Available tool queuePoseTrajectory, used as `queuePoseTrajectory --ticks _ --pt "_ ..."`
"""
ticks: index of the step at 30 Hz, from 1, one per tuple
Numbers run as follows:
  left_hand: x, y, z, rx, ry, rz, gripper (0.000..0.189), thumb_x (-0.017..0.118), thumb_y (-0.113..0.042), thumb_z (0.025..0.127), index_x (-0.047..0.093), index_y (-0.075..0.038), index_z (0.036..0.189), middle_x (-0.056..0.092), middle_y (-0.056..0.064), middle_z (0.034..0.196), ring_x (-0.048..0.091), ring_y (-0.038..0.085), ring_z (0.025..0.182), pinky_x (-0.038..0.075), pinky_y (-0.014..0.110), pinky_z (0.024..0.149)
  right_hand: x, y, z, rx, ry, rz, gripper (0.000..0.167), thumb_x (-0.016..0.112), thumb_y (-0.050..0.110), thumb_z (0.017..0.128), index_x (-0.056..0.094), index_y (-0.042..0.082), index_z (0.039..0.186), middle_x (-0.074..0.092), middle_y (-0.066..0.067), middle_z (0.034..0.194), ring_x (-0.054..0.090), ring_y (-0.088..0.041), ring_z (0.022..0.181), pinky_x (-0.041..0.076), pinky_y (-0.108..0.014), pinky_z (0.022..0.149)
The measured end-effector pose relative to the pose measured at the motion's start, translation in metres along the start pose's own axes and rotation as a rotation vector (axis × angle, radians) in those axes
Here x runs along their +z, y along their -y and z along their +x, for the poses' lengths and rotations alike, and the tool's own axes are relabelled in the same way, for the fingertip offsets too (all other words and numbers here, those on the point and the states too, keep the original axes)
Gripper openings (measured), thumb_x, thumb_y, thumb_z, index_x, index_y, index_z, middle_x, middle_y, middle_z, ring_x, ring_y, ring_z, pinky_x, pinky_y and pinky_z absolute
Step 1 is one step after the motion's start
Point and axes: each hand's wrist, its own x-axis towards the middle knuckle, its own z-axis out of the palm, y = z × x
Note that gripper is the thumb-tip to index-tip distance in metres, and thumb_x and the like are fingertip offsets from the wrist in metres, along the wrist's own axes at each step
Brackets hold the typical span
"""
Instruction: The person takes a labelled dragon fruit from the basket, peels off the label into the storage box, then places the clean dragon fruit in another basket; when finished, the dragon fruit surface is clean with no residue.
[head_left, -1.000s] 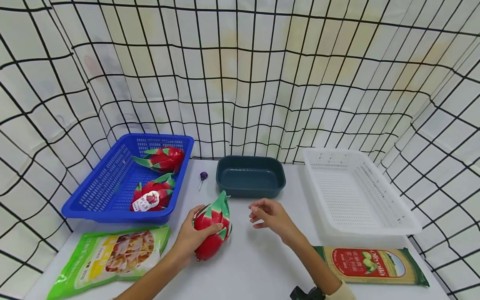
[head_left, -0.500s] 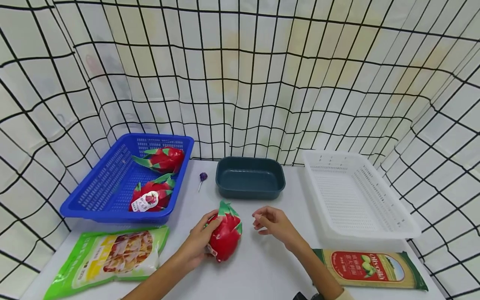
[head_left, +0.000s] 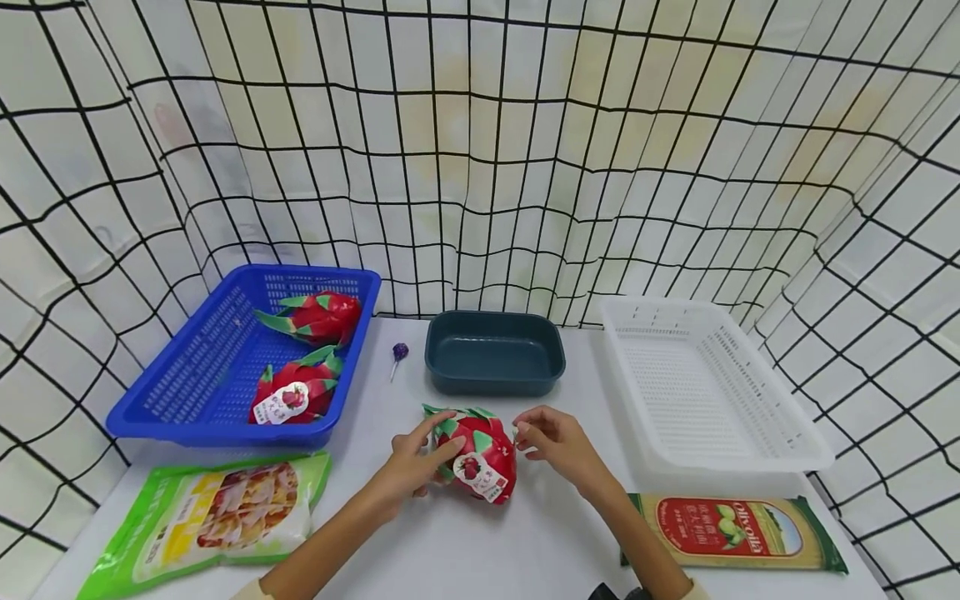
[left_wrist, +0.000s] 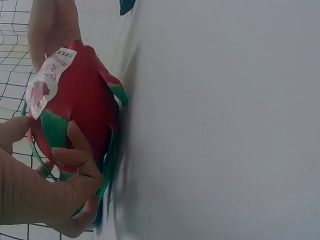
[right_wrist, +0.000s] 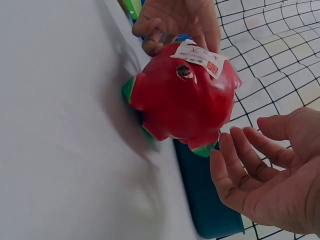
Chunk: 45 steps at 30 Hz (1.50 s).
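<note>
A red dragon fruit [head_left: 489, 454] with green scales and a white label is held by my left hand [head_left: 411, 468], low over the white table. In the left wrist view, thumb and fingers of the left hand [left_wrist: 55, 180] grip its leafy end. My right hand [head_left: 558, 446] is beside the fruit's right side, its fingers loosely bent. The right wrist view shows that hand [right_wrist: 272, 170] with nothing in it, fingertips close to a green scale of the fruit [right_wrist: 185, 100]; whether they touch is unclear. The label there faces up, next to a small dark stem mark.
A blue basket [head_left: 176, 358] at left holds two more dragon fruits [head_left: 296, 387]. A purple lollipop [head_left: 400, 352] lies beside a dark teal tray [head_left: 495, 387]. A white basket [head_left: 637, 417] stands right. A green food bag [head_left: 217, 517] and a pasta pack [head_left: 738, 529] lie in front.
My left hand has moved right with the dragon fruit and turned it, so its label now faces the head camera. The right hand is now closer to the fruit.
</note>
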Motion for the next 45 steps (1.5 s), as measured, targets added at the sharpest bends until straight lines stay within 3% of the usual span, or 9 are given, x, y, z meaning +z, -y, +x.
queuePoseTrajectory --ticks 4,8,15,19,23,28,32,41,45 --pt "0.001 0.005 0.012 -0.009 0.035 -0.002 0.068 0.065 -0.06 0.085 0.042 -0.033 0.143 0.043 0.019 0.13 0.06 0.021 0.074 0.041 0.023 0.054 0.0 -0.001 -0.002 -0.046 -0.031 -0.048 0.024 0.065 0.023 0.094 0.064 0.007 0.112 0.069 -0.013 0.105 0.068 -0.024 0.089 0.061 -0.037 0.078" --pt "0.002 0.007 0.023 -0.005 0.072 0.001 0.073 0.064 -0.063 0.083 0.038 -0.033 0.145 0.05 0.015 0.131 0.06 0.023 0.083 0.047 0.027 0.059 0.001 0.003 -0.006 -0.164 -0.034 -0.133 0.021 0.069 0.023 0.091 0.066 0.011 0.109 0.069 -0.009 0.105 0.066 -0.029 0.092 0.06 -0.034 0.076" --pt "0.008 0.004 0.03 -0.051 0.097 -0.081 0.078 0.067 -0.06 0.084 0.035 -0.022 0.144 0.059 0.018 0.123 0.065 0.024 0.09 0.06 0.04 0.076 0.015 0.012 -0.012 -0.356 0.029 -0.27 0.017 0.075 0.022 0.087 0.069 0.019 0.103 0.059 0.002 0.101 0.057 -0.013 0.088 0.055 -0.021 0.071" --pt "0.015 0.003 0.028 -0.059 0.075 -0.117 0.076 0.068 -0.057 0.084 0.038 -0.017 0.141 0.061 0.016 0.117 0.063 0.024 0.092 0.059 0.04 0.078 0.019 0.014 -0.013 -0.378 0.044 -0.288 0.017 0.076 0.02 0.085 0.07 0.018 0.101 0.055 0.002 0.098 0.053 -0.014 0.084 0.051 -0.021 0.065" --pt "0.021 0.003 0.024 -0.001 0.04 -0.102 0.074 0.069 -0.052 0.085 0.038 -0.016 0.141 0.056 0.017 0.118 0.06 0.024 0.099 0.057 0.04 0.081 0.018 0.013 -0.012 -0.392 0.051 -0.306 0.018 0.078 0.02 0.084 0.07 0.019 0.101 0.054 0.001 0.098 0.052 -0.014 0.081 0.051 -0.022 0.062" --pt "0.026 0.004 0.023 0.085 0.016 -0.084 0.073 0.069 -0.047 0.088 0.036 -0.014 0.144 0.055 0.015 0.117 0.054 0.022 0.099 0.052 0.031 0.073 0.015 0.004 -0.008 -0.455 0.06 -0.272 0.019 0.078 0.024 0.084 0.07 0.019 0.1 0.055 -0.001 0.097 0.053 -0.016 0.077 0.051 -0.023 0.059" --pt "0.027 0.003 0.025 0.089 0.02 -0.136 0.076 0.068 -0.049 0.087 0.034 -0.016 0.146 0.051 0.014 0.126 0.054 0.022 0.1 0.051 0.027 0.069 0.016 -0.003 -0.004 -0.501 0.044 -0.25 0.019 0.077 0.028 0.085 0.07 0.019 0.1 0.055 -0.003 0.099 0.052 -0.014 0.08 0.052 -0.024 0.061" --pt "0.032 -0.001 0.021 0.053 -0.028 -0.16 0.077 0.072 -0.053 0.082 0.037 -0.021 0.144 0.031 0.022 0.133 0.053 0.034 0.11 0.06 0.036 0.074 0.023 0.01 -0.017 -0.542 -0.034 -0.494 0.013 0.076 0.017 0.086 0.067 0.018 0.094 0.049 0.001 0.106 0.05 -0.012 0.098 0.053 -0.02 0.071" --pt "0.034 -0.001 0.021 0.06 -0.013 -0.166 0.077 0.074 -0.05 0.082 0.035 -0.026 0.144 0.035 0.021 0.134 0.051 0.037 0.117 0.061 0.041 0.076 0.029 0.017 -0.025 -0.505 -0.087 -0.573 0.014 0.076 0.013 0.084 0.064 0.014 0.089 0.049 -0.003 0.11 0.047 -0.014 0.106 0.054 -0.019 0.077"
